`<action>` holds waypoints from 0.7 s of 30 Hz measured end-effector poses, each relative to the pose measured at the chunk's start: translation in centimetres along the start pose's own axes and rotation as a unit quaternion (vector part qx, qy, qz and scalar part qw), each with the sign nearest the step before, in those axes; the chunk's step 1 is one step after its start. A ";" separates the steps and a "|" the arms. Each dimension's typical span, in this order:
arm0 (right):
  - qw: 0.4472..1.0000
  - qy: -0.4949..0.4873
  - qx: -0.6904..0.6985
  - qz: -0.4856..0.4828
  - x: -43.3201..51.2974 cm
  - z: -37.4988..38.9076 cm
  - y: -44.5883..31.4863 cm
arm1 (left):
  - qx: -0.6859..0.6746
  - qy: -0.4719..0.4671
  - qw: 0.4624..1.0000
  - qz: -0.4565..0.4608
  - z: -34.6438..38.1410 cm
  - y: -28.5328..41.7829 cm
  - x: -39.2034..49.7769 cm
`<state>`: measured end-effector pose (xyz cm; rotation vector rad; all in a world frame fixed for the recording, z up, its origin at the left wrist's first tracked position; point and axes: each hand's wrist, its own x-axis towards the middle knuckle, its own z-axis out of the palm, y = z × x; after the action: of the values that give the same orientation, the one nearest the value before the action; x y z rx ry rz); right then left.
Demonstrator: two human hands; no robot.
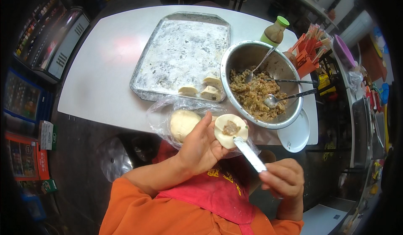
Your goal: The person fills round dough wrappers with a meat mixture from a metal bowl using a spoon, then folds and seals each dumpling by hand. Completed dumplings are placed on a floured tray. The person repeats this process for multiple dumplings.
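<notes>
A round dough wrapper with a small mound of minced filling at its middle lies on the palm and fingers of my left hand. My right hand grips a flat metal spatula, its tip touching the wrapper's lower edge. Beside my left hand, a ball of dough rests in a clear plastic bag. Minced filling lies in a large steel bowl with several utensils. Folded dumplings stand at the near right corner of a floured tray.
A green-lidded jar and orange holders of wrapped chopsticks stand behind the bowl. A white plate sits partly under the bowl at the right edge of the white table. Display coolers line the left.
</notes>
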<state>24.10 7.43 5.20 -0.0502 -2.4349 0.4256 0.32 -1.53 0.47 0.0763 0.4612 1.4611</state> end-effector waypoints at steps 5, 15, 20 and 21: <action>0.973 0.107 -0.138 0.151 -0.2 0.7 3.7 | 0.011 0.005 1.000 -0.011 0.6 -0.1 0.1; 0.973 -0.009 -0.167 0.159 2.0 1.4 3.7 | 0.015 0.012 1.000 -0.017 -0.3 -0.1 -0.4; 0.980 -0.014 -0.196 0.016 1.7 2.7 1.0 | 0.008 -0.026 0.998 -0.061 -0.1 -0.2 -0.8; 0.981 -0.024 -0.193 -0.012 1.7 2.8 0.7 | 0.014 -0.019 0.997 -0.074 -0.1 -0.4 -0.8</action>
<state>20.94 7.52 3.95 -0.1780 -2.5299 -0.0617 0.57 -2.34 0.42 0.0896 0.4469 1.3067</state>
